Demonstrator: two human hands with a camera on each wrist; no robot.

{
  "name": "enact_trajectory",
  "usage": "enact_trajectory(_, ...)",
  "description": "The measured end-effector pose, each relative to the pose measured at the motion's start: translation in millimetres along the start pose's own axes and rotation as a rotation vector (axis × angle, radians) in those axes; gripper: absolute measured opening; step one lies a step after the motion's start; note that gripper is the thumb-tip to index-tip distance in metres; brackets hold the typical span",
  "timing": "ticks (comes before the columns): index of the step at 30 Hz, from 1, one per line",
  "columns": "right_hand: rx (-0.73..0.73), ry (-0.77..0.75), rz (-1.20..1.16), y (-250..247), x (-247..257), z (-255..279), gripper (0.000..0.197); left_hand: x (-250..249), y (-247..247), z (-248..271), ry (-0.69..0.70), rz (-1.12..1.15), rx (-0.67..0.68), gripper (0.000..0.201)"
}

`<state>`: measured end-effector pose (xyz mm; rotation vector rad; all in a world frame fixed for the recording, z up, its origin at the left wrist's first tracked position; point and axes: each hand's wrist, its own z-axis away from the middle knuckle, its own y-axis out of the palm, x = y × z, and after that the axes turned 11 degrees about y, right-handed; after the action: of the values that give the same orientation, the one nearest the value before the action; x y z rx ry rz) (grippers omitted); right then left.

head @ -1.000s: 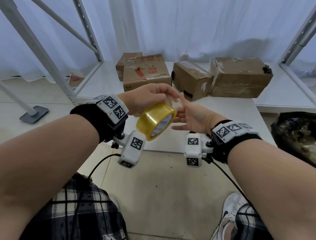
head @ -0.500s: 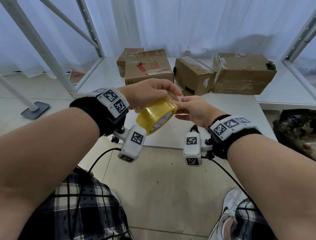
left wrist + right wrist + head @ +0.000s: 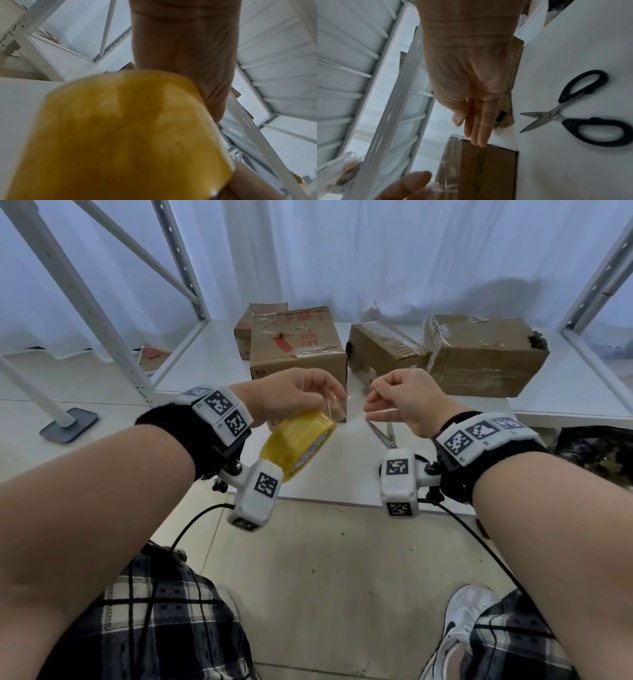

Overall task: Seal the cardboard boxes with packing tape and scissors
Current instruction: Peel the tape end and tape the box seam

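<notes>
Your hands hold tape between them, above the table's near edge.

Your left hand [image 3: 291, 395] grips the roll [image 3: 298, 443], fingers curled over its top. Your right hand [image 3: 404, 398] pinches the pulled-out tape end, thumb against fingertips. Just below your right fingers the scissors [image 3: 570, 115] lie on the table [image 3: 342, 481], blades apart. Beyond both hands stand four boxes [image 3: 301, 344].
</notes>
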<state>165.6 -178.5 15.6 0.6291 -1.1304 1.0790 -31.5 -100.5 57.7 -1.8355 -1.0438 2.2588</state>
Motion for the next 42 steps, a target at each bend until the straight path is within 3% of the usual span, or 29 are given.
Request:
enact_trajectory(3,-0.072,-0.122,0.116,1.2,7.4,1.5,0.012,0.2,2.5,-2.7,-0.047,0.0,-0.048,0.028)
enact_trajectory(9,-0.179,-0.413,0.384,9.4,30.2,4.5,0.011,5.5,15.1,-10.3,-0.069,0.046,-0.161,0.045)
enact_trajectory(12,-0.21,-0.513,0.486,9.5,44.0,4.1,0.012,15.4,22.0,-10.7,-0.098,0.073,-0.219,0.044)
enact_trajectory(18,-0.225,-0.576,0.613,8.5,45.3,6.3,0.01,25.8,40.2,-5.9,-0.021,0.134,-0.306,0.019)
enact_trajectory(26,-0.136,-0.614,0.711,25.8,26.9,6.7,0.015,55.5,59.3,1.3,-0.075,0.202,-0.374,0.004)
enact_trajectory(32,-0.21,-0.545,0.66,26.4,17.9,-9.3,0.015,66.3,62.3,-6.1,-0.048,0.161,-0.427,0.004)
enact_trajectory(37,-0.227,-0.513,0.666,17.6,15.4,-25.1,0.013,68.3,63.7,-11.2,0.041,0.422,-0.432,0.041)
enact_trajectory(42,-0.255,-0.505,0.647,11.9,10.9,-34.4,0.011,65.9,62.2,-19.0,0.11,0.421,-0.385,0.032)
